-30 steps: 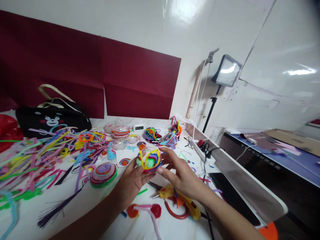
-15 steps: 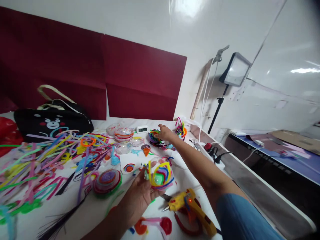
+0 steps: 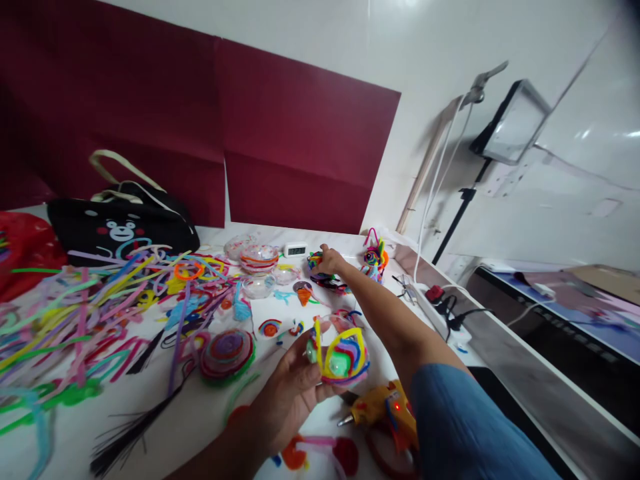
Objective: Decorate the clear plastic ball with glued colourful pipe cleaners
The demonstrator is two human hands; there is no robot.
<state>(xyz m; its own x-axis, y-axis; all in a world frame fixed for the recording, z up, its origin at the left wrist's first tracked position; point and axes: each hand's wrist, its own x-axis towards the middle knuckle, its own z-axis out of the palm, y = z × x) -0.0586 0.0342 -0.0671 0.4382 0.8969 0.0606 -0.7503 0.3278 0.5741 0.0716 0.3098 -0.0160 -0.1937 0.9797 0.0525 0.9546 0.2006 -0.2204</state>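
Observation:
My left hand [image 3: 293, 387] is closed around the side of a clear plastic ball-like shell [image 3: 341, 357] decorated with yellow, blue, red and purple pipe cleaners and green round pieces. Farther back, my right hand [image 3: 331, 260] reaches down to a multicoloured coiled pipe-cleaner piece [image 3: 315, 261]; its lower fingertips are hidden there, so I cannot tell if they grip. Below my right forearm lies a yellow hot glue gun [image 3: 383, 407] with a lit red light. A round coiled pipe-cleaner dome [image 3: 227, 353] sits left of my left hand.
Loose pipe cleaners [image 3: 90, 313] heap over the left side. Clear decorated bowls [image 3: 259, 259] and a small digital clock [image 3: 295, 250] stand behind. A black bag [image 3: 123, 227] leans at the back left. A power strip [image 3: 447, 320] with cables and eyeglasses [image 3: 407, 290] lie right.
The view has shifted, so things on the table appear farther right. My left hand still holds the decorated shell, and my right hand stays at the coiled piece, its fingers slightly lower.

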